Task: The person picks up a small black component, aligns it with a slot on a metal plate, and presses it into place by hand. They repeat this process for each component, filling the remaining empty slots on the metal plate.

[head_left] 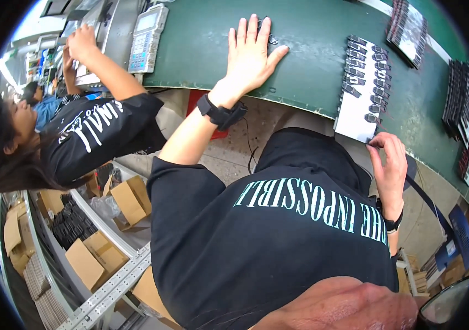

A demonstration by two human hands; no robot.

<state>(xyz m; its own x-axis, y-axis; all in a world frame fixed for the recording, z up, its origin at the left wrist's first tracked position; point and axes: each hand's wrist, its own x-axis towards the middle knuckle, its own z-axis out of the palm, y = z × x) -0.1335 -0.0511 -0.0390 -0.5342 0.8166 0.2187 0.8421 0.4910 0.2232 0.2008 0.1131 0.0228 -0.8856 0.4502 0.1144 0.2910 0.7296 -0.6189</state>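
My left hand point(252, 58) lies flat on the green table point(201, 60), its fingers stretched out and slightly apart. Small black pieces point(272, 38) show by its fingertips, partly covered by them. At the table's near edge, my right hand point(389, 159) has thumb and forefinger pinched together beside the corner of a white board point(354, 127). A dark bit shows at those fingertips, too small to name. Two columns of small black parts point(378, 91) rest on the board, which juts out past the table edge.
Further boards loaded with black parts lie at the far right point(407, 30) and right edge point(462, 104). A grey keypad device with a screen point(147, 41) sits to the left. A co-worker point(97, 121) reaches over the bench there. Cardboard boxes point(98, 258) fill shelving at lower left.
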